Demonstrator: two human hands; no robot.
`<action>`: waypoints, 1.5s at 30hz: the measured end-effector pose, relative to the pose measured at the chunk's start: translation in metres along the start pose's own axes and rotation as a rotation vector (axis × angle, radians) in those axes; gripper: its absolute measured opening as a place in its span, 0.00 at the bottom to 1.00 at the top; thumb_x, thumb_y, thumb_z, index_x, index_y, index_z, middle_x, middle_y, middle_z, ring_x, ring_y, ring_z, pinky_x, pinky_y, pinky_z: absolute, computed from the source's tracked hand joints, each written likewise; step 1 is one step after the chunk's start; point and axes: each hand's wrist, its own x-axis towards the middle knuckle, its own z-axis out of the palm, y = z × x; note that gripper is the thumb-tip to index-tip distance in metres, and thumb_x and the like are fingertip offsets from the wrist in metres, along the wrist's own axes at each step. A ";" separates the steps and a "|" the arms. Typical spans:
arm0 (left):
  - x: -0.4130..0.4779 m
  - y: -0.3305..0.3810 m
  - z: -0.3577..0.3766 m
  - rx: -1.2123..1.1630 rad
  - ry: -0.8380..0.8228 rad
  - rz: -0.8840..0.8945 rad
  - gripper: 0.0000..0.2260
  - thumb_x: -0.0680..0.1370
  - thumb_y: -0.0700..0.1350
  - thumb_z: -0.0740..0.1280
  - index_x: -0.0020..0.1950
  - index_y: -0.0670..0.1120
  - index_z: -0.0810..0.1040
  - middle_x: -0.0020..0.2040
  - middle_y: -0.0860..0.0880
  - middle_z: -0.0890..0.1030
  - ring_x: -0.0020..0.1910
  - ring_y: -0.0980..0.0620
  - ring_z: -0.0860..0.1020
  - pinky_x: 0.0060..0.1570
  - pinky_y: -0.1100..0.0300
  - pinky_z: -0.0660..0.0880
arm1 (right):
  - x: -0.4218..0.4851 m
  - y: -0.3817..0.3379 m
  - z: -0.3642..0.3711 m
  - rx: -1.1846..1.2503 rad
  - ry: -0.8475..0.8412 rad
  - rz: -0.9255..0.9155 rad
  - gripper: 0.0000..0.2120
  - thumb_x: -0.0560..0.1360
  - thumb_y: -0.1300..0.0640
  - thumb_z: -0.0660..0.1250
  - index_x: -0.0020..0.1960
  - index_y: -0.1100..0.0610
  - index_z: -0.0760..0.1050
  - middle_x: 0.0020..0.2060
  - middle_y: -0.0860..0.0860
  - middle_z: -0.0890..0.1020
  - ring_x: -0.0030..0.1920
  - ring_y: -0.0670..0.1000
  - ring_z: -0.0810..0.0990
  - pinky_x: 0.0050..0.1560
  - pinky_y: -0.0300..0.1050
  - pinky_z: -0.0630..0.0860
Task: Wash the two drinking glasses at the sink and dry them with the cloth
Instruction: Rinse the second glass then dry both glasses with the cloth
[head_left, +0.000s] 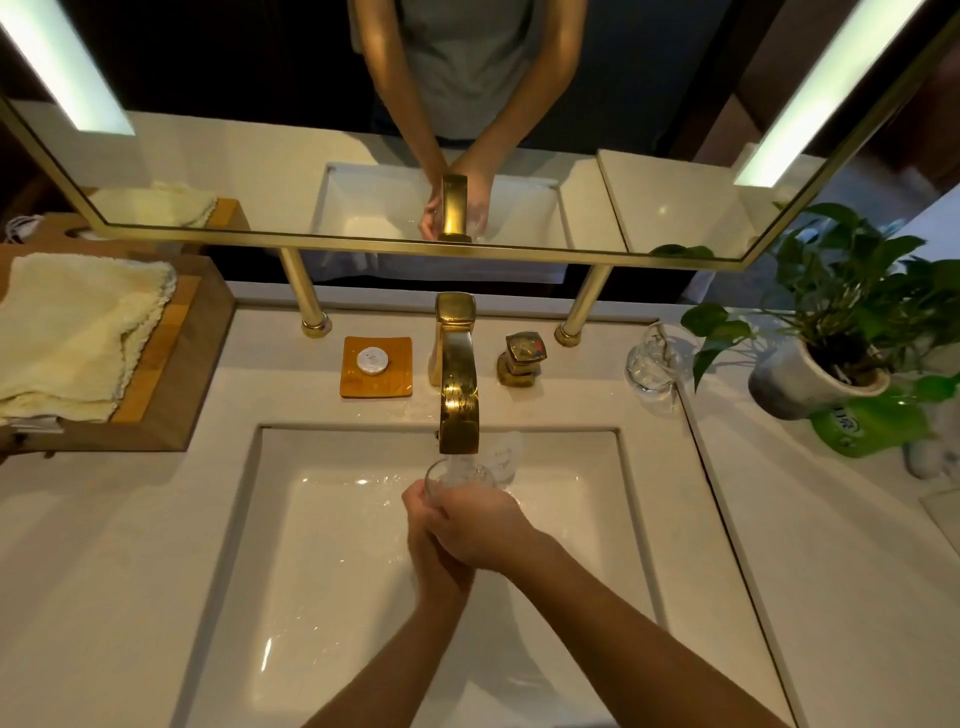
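1. Pouring from the gold tap (457, 395), water (460, 464) is received in the open mouth of a glass (457, 475), which is held tilted just under the spout, at the 12 o'clock end of the sink (311, 519).
2. The glass is gripped from below by both hands: the left hand (428, 540) is curled round its 9 o'clock side, and the right hand (478, 530) is wrapped over the left, its fingers closed round the lower part of the glass.
3. Wet, shining patches are seen on the white floor of the sink, at 9 o'clock from the hands.
4. A second glass (654, 364) is stood upright on the counter (779, 545), at 2 o'clock from the held glass and just beside the leaves of a plant (852, 291). Whether anything is in it cannot be told.
5. The plant is kept in a grey-white pot (795, 382), and a green bottle (862, 426) is laid at 5 o'clock from the pot.
6. A round white soap (372, 360) is kept in a square amber soap dish (376, 387), at 9 o'clock from the tap.
7. The pale yellow cloth (67, 332) is laid folded in a wooden tray (192, 374), at 10 o'clock from the sink and well apart from both glasses.
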 end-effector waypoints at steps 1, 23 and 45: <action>0.003 0.001 0.000 -0.040 -0.004 0.030 0.09 0.83 0.40 0.53 0.53 0.48 0.72 0.45 0.44 0.78 0.51 0.46 0.80 0.42 0.63 0.79 | -0.003 0.004 -0.001 0.020 -0.009 -0.015 0.16 0.83 0.50 0.52 0.57 0.58 0.73 0.48 0.57 0.80 0.49 0.57 0.79 0.55 0.51 0.77; 0.001 0.016 -0.014 0.074 -0.068 0.151 0.09 0.83 0.41 0.54 0.60 0.47 0.70 0.48 0.42 0.77 0.47 0.49 0.80 0.39 0.62 0.79 | 0.001 0.011 -0.006 0.035 -0.009 -0.065 0.17 0.81 0.47 0.56 0.54 0.57 0.79 0.47 0.53 0.80 0.47 0.51 0.78 0.54 0.46 0.75; 0.013 0.017 -0.025 0.496 -0.311 0.096 0.19 0.74 0.36 0.69 0.62 0.47 0.68 0.50 0.48 0.77 0.49 0.51 0.78 0.42 0.66 0.77 | 0.006 0.039 0.015 0.205 0.041 -0.085 0.15 0.77 0.43 0.63 0.45 0.54 0.79 0.46 0.51 0.81 0.46 0.49 0.78 0.51 0.45 0.77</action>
